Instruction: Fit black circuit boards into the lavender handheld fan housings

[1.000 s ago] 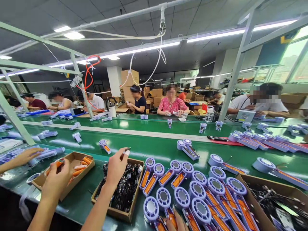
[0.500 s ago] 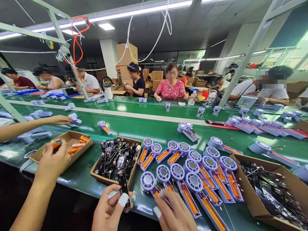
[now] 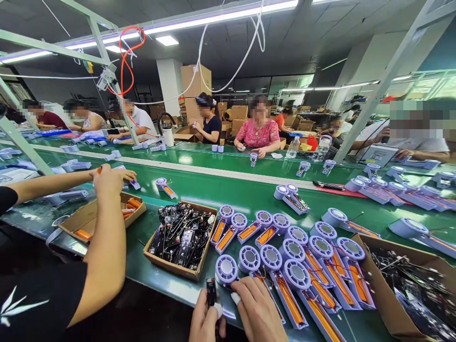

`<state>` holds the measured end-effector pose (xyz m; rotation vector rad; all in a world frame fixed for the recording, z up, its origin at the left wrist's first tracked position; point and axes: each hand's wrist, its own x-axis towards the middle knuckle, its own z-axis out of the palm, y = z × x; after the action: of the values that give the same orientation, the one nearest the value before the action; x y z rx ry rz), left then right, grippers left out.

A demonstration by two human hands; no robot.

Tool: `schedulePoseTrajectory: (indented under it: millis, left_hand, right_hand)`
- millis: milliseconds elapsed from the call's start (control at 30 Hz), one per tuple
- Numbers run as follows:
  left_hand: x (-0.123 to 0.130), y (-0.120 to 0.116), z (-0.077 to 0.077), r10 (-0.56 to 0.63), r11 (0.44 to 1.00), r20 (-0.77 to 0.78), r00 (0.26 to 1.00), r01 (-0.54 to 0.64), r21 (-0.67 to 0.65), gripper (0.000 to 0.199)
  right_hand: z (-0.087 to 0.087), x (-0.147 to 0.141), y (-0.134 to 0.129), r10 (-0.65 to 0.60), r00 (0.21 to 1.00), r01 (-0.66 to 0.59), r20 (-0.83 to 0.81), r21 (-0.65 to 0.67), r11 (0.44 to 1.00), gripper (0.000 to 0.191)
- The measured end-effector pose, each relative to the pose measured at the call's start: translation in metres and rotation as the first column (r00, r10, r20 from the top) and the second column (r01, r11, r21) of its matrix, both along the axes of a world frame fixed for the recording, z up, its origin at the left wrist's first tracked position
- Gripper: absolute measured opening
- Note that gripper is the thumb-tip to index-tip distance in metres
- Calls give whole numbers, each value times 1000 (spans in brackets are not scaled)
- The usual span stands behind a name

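My left hand [image 3: 206,316] is closed around a narrow black circuit board [image 3: 211,290], which points upward at the bottom of the view. Just right of it, my right hand [image 3: 255,306] has its fingers curled over the handle of the nearest lavender handheld fan [image 3: 226,270]. That handle and the fingertips are mostly hidden. White covers show on both thumbs. Several similar half-open fans with orange batteries [image 3: 290,297] in their handles lie right of and behind my right hand. A cardboard box of circuit boards [image 3: 201,274] stands behind my left hand.
A second box of boards [image 3: 383,304] is at the right. At the left, a co-worker's arms [image 3: 107,237] reach over a box with orange batteries [image 3: 132,206] towards a lavender housing [image 3: 134,184]. Behind runs a green conveyor [image 3: 213,183] with people seated across it.
My left hand has brought the circuit board away from the box, close to my right hand. My right hand stays at the near fan. The co-worker's near hand has moved from the battery box to the housing.
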<state>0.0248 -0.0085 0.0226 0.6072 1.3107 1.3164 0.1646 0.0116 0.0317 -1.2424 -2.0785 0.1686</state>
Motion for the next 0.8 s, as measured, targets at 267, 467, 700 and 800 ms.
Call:
schedulePoseTrajectory:
  millis: [267, 467, 700, 800]
  left_hand:
    - [6, 3, 0, 33, 993, -155, 987, -16, 115, 63]
    - [6, 6, 16, -117, 990, -249, 961, 133, 47, 55]
    - [-9, 8, 21, -256, 966, -83, 963, 253, -47, 54]
    - [-13, 3, 21, -263, 963, -70, 962, 257, -80, 53]
  right_hand:
    - [12, 10, 2, 96, 971, -128, -218, -142, 981, 30]
    - [22, 14, 1, 189, 950, -222, -250, -107, 969, 31]
    - [26, 4, 2, 173, 984, -177, 38, 194, 965, 28]
    - [17, -3, 0, 165, 986, -167, 26, 195, 967, 25]
